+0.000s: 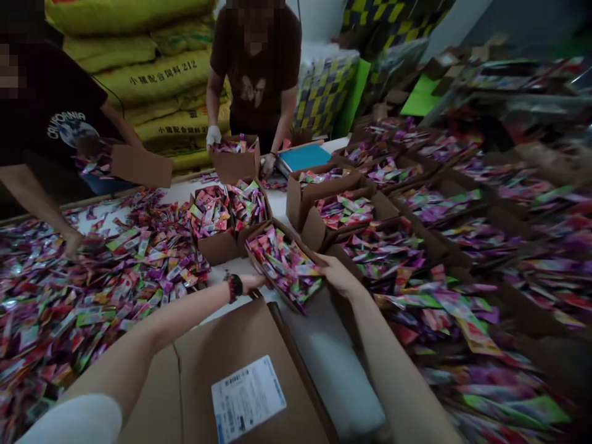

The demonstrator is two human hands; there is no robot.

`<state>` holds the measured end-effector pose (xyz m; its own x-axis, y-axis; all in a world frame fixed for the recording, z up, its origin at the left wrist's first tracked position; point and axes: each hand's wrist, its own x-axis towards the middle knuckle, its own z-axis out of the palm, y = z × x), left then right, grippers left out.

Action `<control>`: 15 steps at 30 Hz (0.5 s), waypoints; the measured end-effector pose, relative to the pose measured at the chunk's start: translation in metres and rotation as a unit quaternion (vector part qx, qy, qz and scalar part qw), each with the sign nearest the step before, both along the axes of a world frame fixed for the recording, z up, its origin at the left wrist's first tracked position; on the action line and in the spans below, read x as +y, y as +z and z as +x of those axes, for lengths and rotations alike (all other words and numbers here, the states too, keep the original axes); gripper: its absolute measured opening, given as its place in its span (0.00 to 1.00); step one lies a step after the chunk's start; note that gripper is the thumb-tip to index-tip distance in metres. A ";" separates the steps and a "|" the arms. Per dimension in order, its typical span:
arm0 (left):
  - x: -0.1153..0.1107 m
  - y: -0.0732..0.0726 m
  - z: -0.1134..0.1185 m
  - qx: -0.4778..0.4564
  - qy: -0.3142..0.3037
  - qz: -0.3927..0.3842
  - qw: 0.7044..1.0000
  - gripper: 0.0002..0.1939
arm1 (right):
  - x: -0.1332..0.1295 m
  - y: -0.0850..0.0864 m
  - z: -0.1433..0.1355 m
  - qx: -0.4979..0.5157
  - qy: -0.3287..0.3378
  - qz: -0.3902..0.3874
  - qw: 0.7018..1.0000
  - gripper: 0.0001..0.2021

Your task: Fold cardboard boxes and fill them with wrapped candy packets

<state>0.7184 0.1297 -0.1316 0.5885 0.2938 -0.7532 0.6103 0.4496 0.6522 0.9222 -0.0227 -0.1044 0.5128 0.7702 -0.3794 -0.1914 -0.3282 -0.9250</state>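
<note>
An open cardboard box (287, 265) full of small colourful packets is tilted between my two hands near the middle of the view. My left hand (253, 283), with a dark beaded bracelet at the wrist, grips its near left side; the fingertips are partly hidden by the box. At its right side, my right hand (340, 275) holds the edge, fingers reaching over the rim. Just beyond stand two more filled boxes (217, 246). Below my hands lies a large closed carton (222, 357) with a white label (248, 398).
A heap of loose packets (124, 277) spreads over the left. Rows of filled boxes (388, 246) crowd the right. Across the table, a person (254, 74) holds a box; another person (55, 117) reaches into the heap. A blue item (304, 157) lies near the far edge.
</note>
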 end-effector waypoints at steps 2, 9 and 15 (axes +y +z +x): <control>0.010 0.005 -0.018 0.023 0.013 -0.037 0.999 0.07 | 0.014 -0.017 -0.008 0.005 -0.053 0.003 0.999 0.25; 0.034 0.033 -0.004 -0.140 0.130 -0.044 0.981 0.20 | 0.049 -0.034 -0.046 0.014 -0.119 0.032 0.992 0.27; 0.063 0.036 -0.016 -0.108 0.145 0.092 0.979 0.28 | 0.087 -0.019 -0.058 -0.033 -0.171 0.007 0.985 0.32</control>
<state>0.7024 0.1925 -0.0957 0.6008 0.5907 -0.5386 0.3130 0.4461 0.8384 0.8644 0.0643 -0.1229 0.7660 0.5531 -0.3275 -0.2278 -0.2428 -0.9430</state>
